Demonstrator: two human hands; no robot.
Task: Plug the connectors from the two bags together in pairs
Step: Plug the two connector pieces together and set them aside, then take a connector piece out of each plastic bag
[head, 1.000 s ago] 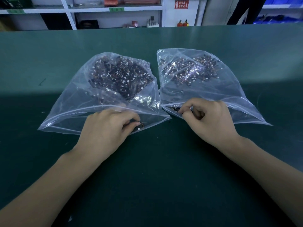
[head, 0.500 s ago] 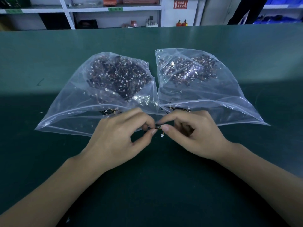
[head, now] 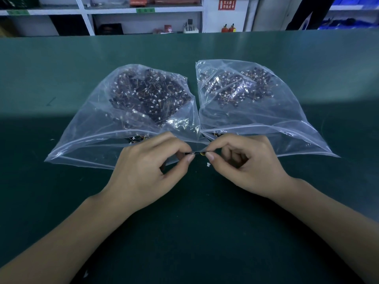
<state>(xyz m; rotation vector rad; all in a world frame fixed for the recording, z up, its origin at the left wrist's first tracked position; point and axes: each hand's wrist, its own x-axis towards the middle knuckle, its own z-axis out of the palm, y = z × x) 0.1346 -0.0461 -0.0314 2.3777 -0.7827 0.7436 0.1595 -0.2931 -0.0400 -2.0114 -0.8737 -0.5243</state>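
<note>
Two clear plastic bags lie side by side on the green table, mouths toward me. The left bag (head: 86, 140) and the right bag (head: 287, 124) each hold a heap of several small dark wired connectors with white plugs. In front of the bag mouths my left hand (head: 143, 171) pinches a small dark connector (head: 190, 153) between thumb and forefinger. My right hand (head: 246, 165) pinches the other connector (head: 203, 154) the same way. The two pieces meet end to end between my fingertips. A white plug (head: 208, 165) dangles just below.
The green table (head: 205, 232) stretches wide in front of and behind the bags. A few loose connectors (head: 139, 138) lie just inside the left bag's mouth. White shelving (head: 143, 11) with small items stands beyond the table's far edge.
Both hands have come out of the bag mouths, each with a connector, and met in the middle. The fingertips have since closed together, bringing the two pieces end to end.
</note>
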